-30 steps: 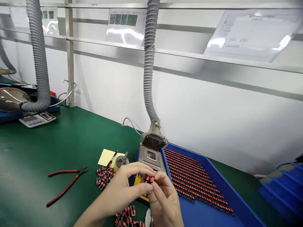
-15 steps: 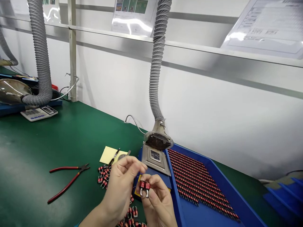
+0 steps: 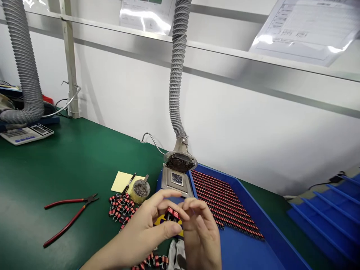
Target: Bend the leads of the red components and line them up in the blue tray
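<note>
Left fingers (image 3: 171, 228) pinch red-black parts (image 3: 172, 214) — right fingers (image 3: 203, 208) loosely curled.

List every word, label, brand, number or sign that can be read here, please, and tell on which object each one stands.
No text can be read.
Right-hand sheet: printed lines, too small and blurred.
Middle sheet: too small, with glare across it.
Calculator: key markings too small.
Yellow panel: mostly covered, nothing readable.
Red-and-black parts: any marks are too small.

No txt legible; print on upper-R sheet (image 3: 306, 32) too blurry.
</note>
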{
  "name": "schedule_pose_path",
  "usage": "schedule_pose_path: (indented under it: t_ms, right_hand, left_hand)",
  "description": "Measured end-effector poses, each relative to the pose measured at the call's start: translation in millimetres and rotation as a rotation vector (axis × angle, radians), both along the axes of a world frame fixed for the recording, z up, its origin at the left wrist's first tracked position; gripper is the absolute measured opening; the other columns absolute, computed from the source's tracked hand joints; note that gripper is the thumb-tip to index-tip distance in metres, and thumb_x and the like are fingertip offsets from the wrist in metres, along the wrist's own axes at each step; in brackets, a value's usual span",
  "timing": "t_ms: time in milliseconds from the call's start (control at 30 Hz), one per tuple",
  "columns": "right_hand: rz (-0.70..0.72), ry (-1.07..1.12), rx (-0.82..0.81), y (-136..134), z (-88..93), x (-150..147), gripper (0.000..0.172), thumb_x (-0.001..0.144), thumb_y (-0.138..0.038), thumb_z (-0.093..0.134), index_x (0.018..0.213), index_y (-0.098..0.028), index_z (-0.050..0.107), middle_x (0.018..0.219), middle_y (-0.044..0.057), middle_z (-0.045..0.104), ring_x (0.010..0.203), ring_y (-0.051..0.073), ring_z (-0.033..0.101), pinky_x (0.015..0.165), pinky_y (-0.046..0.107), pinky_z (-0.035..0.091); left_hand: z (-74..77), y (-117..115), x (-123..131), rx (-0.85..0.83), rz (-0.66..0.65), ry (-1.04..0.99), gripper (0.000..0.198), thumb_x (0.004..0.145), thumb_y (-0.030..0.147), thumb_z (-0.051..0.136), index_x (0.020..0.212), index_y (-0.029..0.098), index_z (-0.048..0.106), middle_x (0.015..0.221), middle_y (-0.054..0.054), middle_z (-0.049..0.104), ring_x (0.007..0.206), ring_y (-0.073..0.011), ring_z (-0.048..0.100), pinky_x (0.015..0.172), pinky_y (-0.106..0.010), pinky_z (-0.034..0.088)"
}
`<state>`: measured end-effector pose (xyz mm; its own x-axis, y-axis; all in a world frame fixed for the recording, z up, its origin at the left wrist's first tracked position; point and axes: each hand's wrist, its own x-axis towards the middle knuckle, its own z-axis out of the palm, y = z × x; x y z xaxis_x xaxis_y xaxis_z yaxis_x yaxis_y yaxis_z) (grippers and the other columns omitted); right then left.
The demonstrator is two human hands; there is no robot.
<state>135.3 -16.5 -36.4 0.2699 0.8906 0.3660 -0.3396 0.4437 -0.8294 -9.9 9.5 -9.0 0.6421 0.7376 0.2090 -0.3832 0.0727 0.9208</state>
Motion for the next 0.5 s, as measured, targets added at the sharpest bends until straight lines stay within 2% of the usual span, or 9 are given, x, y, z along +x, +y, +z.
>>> schedule_pose_path:
  t_ms: [100,167,300,400,467,500]
  right_hand:
    - [0.122,-0.196,-0.03,-5.9,5.4,10.9,0.027,0.082,-0.047,0.066,0.093,-0.024,0.075,0.075,0.002,0.058,0.067,0.014,0.055,0.061,0.024,0.046]
    - [0.148,-0.262,-0.041,-8.8,8.6,10.5,0.022,0.083,-0.043,0.066,0.081,-0.023,0.075,0.068,0.0,0.054,0.061,0.011,0.05,0.055,0.022,0.04]
    - [0.144,-0.132,-0.114,-9.1,15.2,2.9,0.028,0.083,-0.038,0.068,0.061,-0.019,0.067,0.055,-0.003,0.045,0.051,0.008,0.04,0.049,0.021,0.034]
    - [0.06,0.08,-0.16,-7.7,19.2,2.5,0.029,0.083,-0.039,0.067,0.062,-0.02,0.061,0.054,-0.005,0.039,0.045,0.007,0.035,0.045,0.02,0.033]
    - [-0.062,0.074,-0.129,-7.7,19.6,5.2,0.028,0.083,-0.04,0.066,0.064,-0.021,0.062,0.055,-0.005,0.041,0.046,0.008,0.039,0.045,0.02,0.035]
    - [-0.097,0.0,-0.109,-8.0,18.9,6.6,0.025,0.083,-0.041,0.067,0.066,-0.022,0.065,0.056,-0.004,0.044,0.049,0.009,0.043,0.047,0.021,0.038]
  left_hand:
    - [0.8,1.3,-4.5,-0.028,-0.114,0.004,0.052,0.084,0.022,0.067,0.131,0.028,0.044,0.102,-0.001,0.067,0.092,-0.0138,0.062,0.087,-0.029,0.045]
    - [1.4,2.0,-5.7,-0.046,-0.149,0.043,0.059,0.082,0.015,0.066,0.134,0.029,0.041,0.098,0.001,0.066,0.089,-0.0118,0.062,0.083,-0.027,0.045]
    - [6.1,3.3,-7.1,-0.02,-0.175,0.199,0.062,0.078,0.008,0.064,0.133,0.028,0.043,0.09,0.004,0.063,0.089,-0.0114,0.061,0.078,-0.023,0.045]
    - [10.2,4.2,-9.7,0.011,-0.164,0.252,0.06,0.078,0.011,0.065,0.131,0.027,0.044,0.092,0.003,0.064,0.094,-0.0133,0.06,0.08,-0.024,0.046]
    - [11.2,4.8,-11.8,0.004,-0.143,0.247,0.06,0.078,0.014,0.066,0.132,0.028,0.042,0.093,0.002,0.065,0.093,-0.014,0.061,0.082,-0.027,0.047]
    - [11.1,5.1,-12.7,0.001,-0.127,0.236,0.061,0.079,0.015,0.066,0.132,0.029,0.041,0.094,0.002,0.065,0.092,-0.0143,0.061,0.082,-0.028,0.047]
